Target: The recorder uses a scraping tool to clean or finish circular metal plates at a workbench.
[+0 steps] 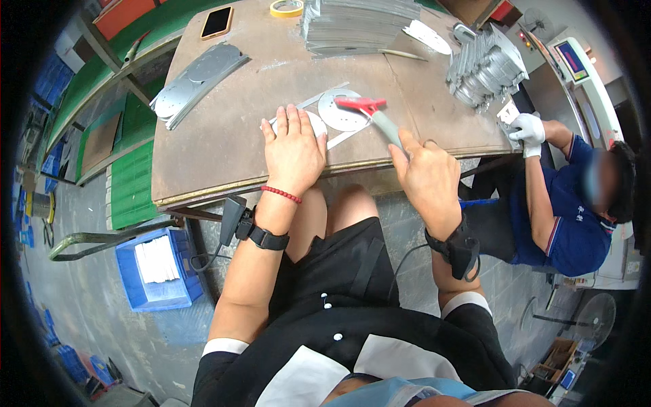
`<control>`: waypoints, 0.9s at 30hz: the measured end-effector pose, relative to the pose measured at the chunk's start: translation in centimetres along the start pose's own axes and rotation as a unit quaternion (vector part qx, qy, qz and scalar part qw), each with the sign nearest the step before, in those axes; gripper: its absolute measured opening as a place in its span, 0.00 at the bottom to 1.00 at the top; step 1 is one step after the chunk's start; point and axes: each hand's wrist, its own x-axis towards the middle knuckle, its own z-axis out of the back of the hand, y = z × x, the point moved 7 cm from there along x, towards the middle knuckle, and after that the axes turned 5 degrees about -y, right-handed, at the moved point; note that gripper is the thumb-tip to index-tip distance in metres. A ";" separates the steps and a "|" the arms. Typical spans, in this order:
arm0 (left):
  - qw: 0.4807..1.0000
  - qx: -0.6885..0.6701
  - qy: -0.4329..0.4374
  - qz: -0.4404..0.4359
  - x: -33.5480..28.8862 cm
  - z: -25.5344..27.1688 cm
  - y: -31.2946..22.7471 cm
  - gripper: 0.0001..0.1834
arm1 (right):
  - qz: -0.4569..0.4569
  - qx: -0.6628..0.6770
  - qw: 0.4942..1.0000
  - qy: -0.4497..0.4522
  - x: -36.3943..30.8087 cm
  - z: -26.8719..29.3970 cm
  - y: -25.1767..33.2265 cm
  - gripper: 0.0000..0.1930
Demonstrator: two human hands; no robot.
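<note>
My left hand [294, 150] lies flat with its fingers stretched over a thin, light metal plate [344, 110] on the workbench, and it covers part of the plate. The plate has a round disc-like section and narrow straight edges. In my right hand [428, 178] is a scraper [386, 127] with a red forked head and a grey handle, the fingers closed round the handle. Its red head is over the round section of the plate; whether it touches cannot be seen.
The workbench [224, 146] bears a stack of grey plates [198, 80] at left, larger stacks [356, 26] [487, 68] behind and right, a phone [217, 23] and yellow tape [287, 7]. A gloved co-worker [563, 197] sits at right. A blue crate [159, 298] stands at lower left.
</note>
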 end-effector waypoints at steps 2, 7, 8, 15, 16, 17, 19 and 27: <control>1.000 -0.003 0.003 0.002 0.0 0.0 0.1 0.32 | 0.005 0.003 1.000 -0.005 0.3 -1.2 0.4 0.12; 1.000 0.017 -0.023 -0.008 0.4 0.5 -0.3 0.29 | 0.020 -0.009 1.000 -0.007 2.1 -2.9 -0.2 0.11; 1.000 0.020 -0.020 -0.005 0.4 0.4 -0.3 0.29 | 0.040 -0.011 0.999 -0.001 2.3 -2.7 0.0 0.12; 1.000 0.018 -0.007 -0.001 0.4 0.4 0.0 0.29 | 0.054 -0.004 0.998 -0.016 2.6 -2.3 0.7 0.12; 1.000 0.018 -0.009 -0.003 0.2 0.3 0.0 0.29 | 0.053 -0.004 0.998 -0.017 2.3 -2.1 0.7 0.12; 1.000 0.017 -0.009 -0.006 -0.3 0.1 -0.1 0.29 | 0.051 -0.014 0.999 0.005 1.7 -2.1 0.6 0.11; 1.000 0.015 -0.015 -0.009 0.0 0.3 -0.3 0.29 | 0.050 -0.026 0.998 0.023 1.7 -2.2 0.4 0.11; 0.999 0.014 -0.013 -0.034 0.2 0.2 -0.3 0.29 | 0.041 -0.034 0.999 0.012 2.1 -2.1 -0.5 0.10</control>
